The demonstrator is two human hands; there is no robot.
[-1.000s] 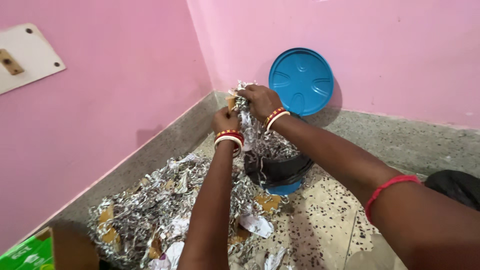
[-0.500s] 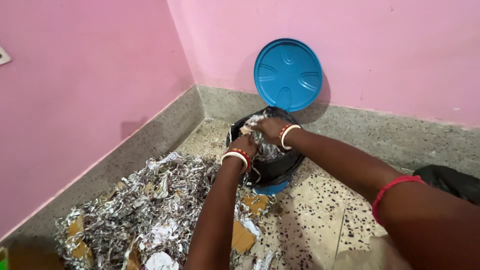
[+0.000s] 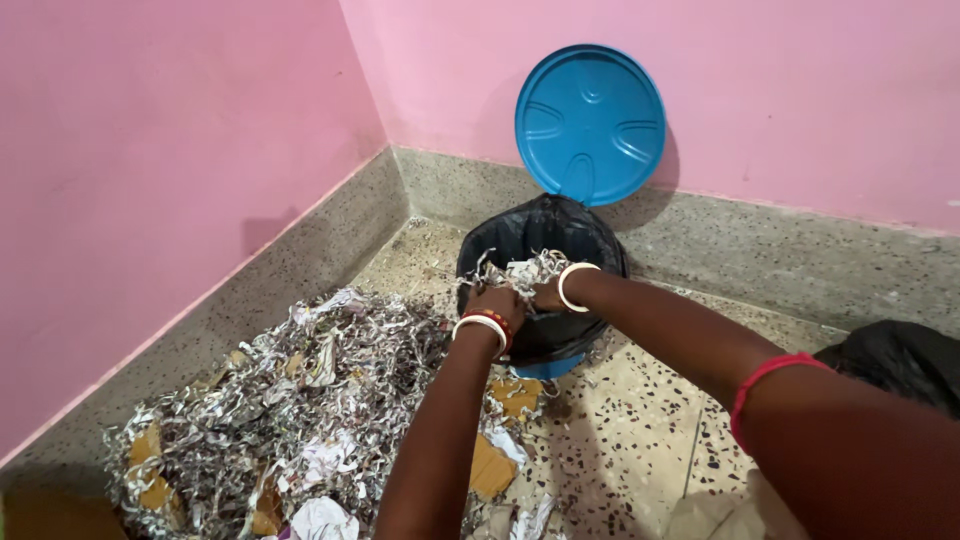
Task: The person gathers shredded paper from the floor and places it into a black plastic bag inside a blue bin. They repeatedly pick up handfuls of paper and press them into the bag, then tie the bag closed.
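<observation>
Two hands at one bin
Left hand (image 3: 497, 301) and right hand (image 3: 547, 296) clutch one shredded-paper wad (image 3: 520, 271) over the black-lined bin (image 3: 590, 235); one pile (image 3: 290, 400) beside.

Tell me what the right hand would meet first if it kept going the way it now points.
The right hand points down into the bin; it would likely first meet the shredded paper over the black bin liner, though depth is unclear.

pink walls (image 3: 180, 150), speckled terrazzo floor (image 3: 640, 440)
</observation>
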